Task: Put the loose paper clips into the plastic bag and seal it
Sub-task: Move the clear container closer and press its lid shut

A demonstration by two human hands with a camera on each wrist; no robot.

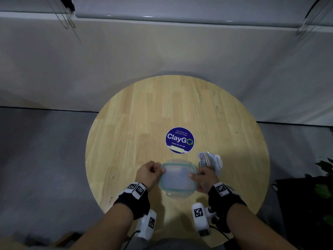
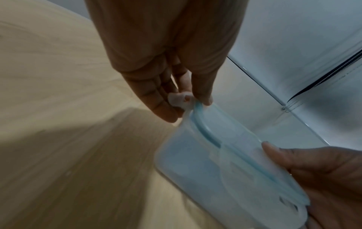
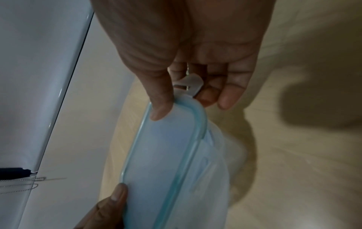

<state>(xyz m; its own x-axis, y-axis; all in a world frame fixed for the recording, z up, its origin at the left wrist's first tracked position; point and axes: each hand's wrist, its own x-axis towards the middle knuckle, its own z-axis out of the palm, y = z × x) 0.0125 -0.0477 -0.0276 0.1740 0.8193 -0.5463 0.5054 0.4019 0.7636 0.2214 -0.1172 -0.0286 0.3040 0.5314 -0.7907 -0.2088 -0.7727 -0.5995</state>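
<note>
A clear plastic container stands near the front of the round wooden table, and its translucent lid with a teal seal is held over it. My left hand pinches the lid's left latch tab, thumb on the rim. My right hand grips the lid's right side, thumb on top, fingers curled at the latch tab. A clear plastic bag with coloured paper clips inside lies just beyond my right hand.
A round blue ClayGo sticker lies at the table's middle. A grey wall stands behind the table. Green plant leaves and a dark object sit off the right edge.
</note>
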